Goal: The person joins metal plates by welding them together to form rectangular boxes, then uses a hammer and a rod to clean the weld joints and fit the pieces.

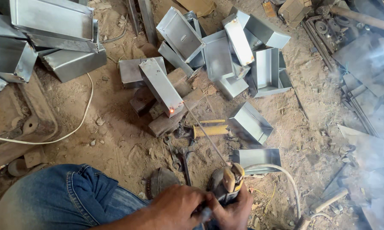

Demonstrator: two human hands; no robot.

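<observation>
Currently both hands closed around yellow-and-black electrode holder [230, 185] at bottom centre: left hand [181, 204] wraps the grip, right hand [234, 211] just beside it, touching. Thin welding rod [204, 134] runs up-left from holder to glowing orange spot on long galvanised sheet-metal box [161, 85], tilted across rusty steel blocks [170, 121]. More grey metal boxes [239, 55] piled behind on dirt floor [115, 136].

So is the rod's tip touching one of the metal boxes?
Yes, the rod held by both hands runs up to a glowing orange spot on the corner of the box lying on the blocks.
</observation>
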